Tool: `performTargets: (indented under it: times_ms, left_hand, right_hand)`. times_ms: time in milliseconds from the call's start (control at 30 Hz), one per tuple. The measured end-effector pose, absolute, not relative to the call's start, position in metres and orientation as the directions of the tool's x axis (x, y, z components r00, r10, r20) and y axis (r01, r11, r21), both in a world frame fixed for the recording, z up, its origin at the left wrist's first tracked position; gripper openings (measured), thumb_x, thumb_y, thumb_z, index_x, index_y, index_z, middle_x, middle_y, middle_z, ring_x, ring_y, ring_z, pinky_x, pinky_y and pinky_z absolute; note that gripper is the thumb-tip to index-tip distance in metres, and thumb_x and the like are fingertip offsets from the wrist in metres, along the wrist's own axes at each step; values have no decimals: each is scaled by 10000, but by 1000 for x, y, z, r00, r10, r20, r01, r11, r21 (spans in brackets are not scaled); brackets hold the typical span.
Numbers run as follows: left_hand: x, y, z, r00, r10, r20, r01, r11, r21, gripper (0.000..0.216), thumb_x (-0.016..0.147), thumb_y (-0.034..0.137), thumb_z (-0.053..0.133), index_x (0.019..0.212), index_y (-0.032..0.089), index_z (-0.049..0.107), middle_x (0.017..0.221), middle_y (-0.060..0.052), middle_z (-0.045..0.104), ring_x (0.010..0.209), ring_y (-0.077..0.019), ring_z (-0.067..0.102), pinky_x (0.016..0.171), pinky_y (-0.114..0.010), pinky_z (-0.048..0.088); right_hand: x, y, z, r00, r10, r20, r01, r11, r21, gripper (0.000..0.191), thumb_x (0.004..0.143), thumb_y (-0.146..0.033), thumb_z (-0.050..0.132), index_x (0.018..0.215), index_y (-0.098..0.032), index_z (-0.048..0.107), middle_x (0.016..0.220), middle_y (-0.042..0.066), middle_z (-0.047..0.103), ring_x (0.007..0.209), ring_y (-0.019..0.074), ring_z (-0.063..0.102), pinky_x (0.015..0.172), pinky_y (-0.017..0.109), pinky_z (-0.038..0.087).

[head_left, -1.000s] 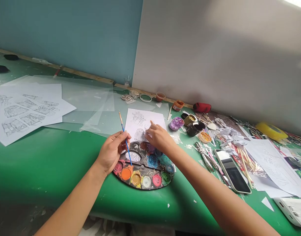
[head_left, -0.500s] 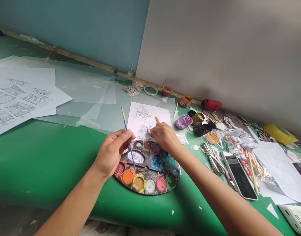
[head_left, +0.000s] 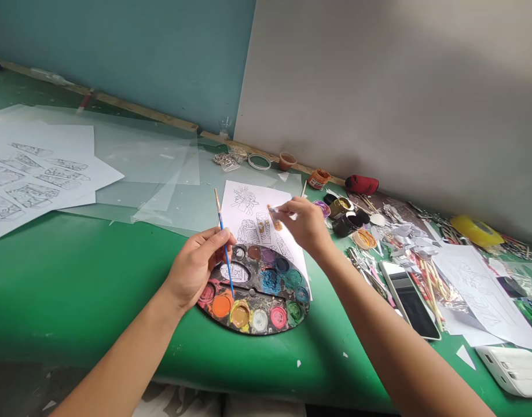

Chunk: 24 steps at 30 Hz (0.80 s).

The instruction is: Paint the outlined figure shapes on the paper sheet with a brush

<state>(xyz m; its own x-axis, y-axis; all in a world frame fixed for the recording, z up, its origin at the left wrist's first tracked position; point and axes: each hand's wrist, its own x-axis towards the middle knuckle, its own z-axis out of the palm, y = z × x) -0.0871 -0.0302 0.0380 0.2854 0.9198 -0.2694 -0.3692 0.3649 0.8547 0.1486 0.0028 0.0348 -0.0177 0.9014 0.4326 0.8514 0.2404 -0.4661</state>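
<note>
My left hand (head_left: 202,260) is closed around a slim blue paintbrush (head_left: 223,231). The brush stands nearly upright, its lower end over the paint palette (head_left: 252,293) by the orange well. The dark palette, with several coloured wells, is held up by its left side at this same hand and overlaps the front of a white sheet (head_left: 248,211) with line drawings. Over the sheet's right side my right hand (head_left: 303,223) pinches a small orange-patterned piece (head_left: 275,219) at its fingertips. The fingers partly cover its upper end.
Paint jars (head_left: 346,223) stand to the right of the sheet. Farther right lie a phone (head_left: 410,300), metal tools, wooden sticks and paper scraps. A white device (head_left: 511,369) rests at the right edge. Printed sheets (head_left: 74,156) and clear film (head_left: 148,147) cover the left rear.
My right hand has lifted and shifted right, uncovering more drawings and the orange-patterned piece. The left hand keeps the brush in almost the same place. The view has turned slightly right.
</note>
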Motion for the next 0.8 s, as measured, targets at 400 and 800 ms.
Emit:
performTargets:
  times_ms: [400, 800]
  left_hand:
    - [-89, -30, 38, 255, 919, -301, -345, 378, 859, 464, 461, 544, 893, 601, 157, 681, 571, 27, 561, 554, -76, 493, 568, -191, 409]
    - [-88, -28, 38, 251, 915, -314, -328, 386, 862, 451, 486, 537, 881, 612, 157, 674, 566, 24, 546, 541, -81, 476, 539, -202, 388]
  right_hand:
    - [130, 12, 2, -309, 922, 232, 890, 366, -273, 234, 916, -105, 549, 790, -185, 730, 877, 108, 632, 933, 257, 567, 898, 402, 470]
    - [143, 22, 3, -170, 946, 277, 847, 284, -449, 166, 854, -137, 640, 731, -209, 726, 748, 24, 642, 736, 176, 600, 741, 307, 464]
